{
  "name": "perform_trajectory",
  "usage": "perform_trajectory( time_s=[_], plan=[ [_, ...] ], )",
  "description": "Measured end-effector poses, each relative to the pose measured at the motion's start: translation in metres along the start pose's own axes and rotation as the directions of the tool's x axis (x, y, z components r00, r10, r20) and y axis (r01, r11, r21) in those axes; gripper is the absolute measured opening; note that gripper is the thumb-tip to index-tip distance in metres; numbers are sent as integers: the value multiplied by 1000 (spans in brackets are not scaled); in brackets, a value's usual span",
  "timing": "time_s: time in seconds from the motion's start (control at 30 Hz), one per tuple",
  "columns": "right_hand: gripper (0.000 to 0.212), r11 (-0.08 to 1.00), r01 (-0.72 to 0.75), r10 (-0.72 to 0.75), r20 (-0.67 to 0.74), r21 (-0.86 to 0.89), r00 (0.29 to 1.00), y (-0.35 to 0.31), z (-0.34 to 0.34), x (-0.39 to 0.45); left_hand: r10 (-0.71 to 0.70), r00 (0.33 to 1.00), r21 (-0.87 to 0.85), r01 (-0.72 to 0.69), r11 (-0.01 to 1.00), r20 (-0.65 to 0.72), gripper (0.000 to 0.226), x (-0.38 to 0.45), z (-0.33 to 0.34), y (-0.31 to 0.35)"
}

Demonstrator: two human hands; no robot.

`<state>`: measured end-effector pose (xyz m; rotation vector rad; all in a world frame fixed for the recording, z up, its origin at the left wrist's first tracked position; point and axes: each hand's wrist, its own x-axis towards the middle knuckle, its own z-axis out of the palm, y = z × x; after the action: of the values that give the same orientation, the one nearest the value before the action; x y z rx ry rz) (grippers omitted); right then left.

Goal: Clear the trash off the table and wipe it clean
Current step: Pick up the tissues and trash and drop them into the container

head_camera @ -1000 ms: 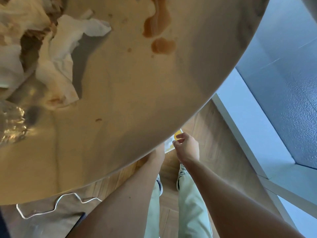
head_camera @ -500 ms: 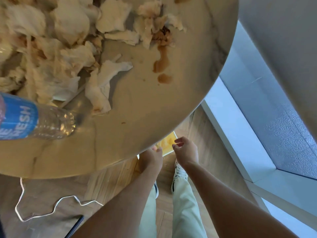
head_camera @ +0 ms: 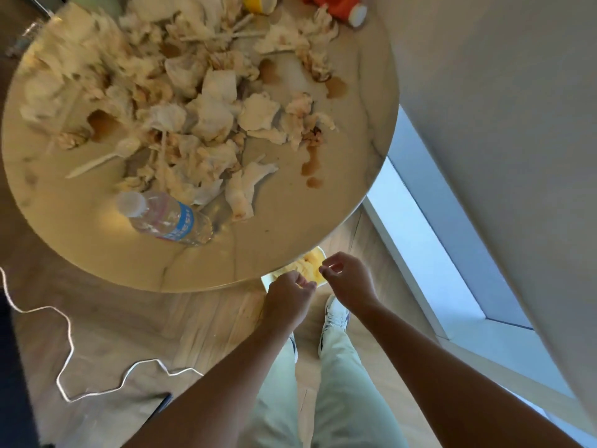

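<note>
The round marble table (head_camera: 290, 240) is heaped with crumpled, stained tissues (head_camera: 206, 114). A clear plastic bottle (head_camera: 168, 218) with a blue label lies on its side near the front edge. A white plastic spoon (head_camera: 103, 158) lies at the left, and brown spills (head_camera: 311, 163) mark the right side. My left hand (head_camera: 287, 297) and right hand (head_camera: 350, 281) hover side by side just below the table's near edge, over a white bin (head_camera: 318, 253) with yellow contents on the floor. Both hands have loosely curled fingers, and I see nothing in them.
An orange bottle (head_camera: 336, 6) and a yellow item (head_camera: 255, 1) lie at the table's far edge. A white cable (head_camera: 64, 334) snakes over the wooden floor at the left. A wall (head_camera: 500, 124) and a low window ledge (head_camera: 420, 240) run close along the right.
The view has pulled back and up, showing far more of the table. Both hands have come up slightly from the bin and stay close together.
</note>
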<state>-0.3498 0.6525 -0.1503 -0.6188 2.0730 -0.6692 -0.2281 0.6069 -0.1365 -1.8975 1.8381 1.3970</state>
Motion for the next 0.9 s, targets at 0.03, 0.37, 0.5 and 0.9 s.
perform_trajectory(
  time_s=[0.03, 0.37, 0.5, 0.9],
  plan=[
    [6, 1000, 20, -19, 25, -24, 1000, -2, -3, -5, 17, 1000, -18, -17, 1000, 10, 19, -6, -4, 1],
    [10, 988, 137, -130, 92, -76, 987, -44, -32, -30, 140, 949, -159, -190, 969, -282, 10, -18, -73, 17],
    [11, 985, 150, -142, 102, -80, 985, -51, -34, -25, 32, 928, -220, -122, 968, -372, 33, -2, -86, 28],
    [10, 983, 167, -157, 127, -75, 979, -55, -39, -19, 240, 792, 198, -154, 968, -561, 55, 49, -99, 62]
  ],
)
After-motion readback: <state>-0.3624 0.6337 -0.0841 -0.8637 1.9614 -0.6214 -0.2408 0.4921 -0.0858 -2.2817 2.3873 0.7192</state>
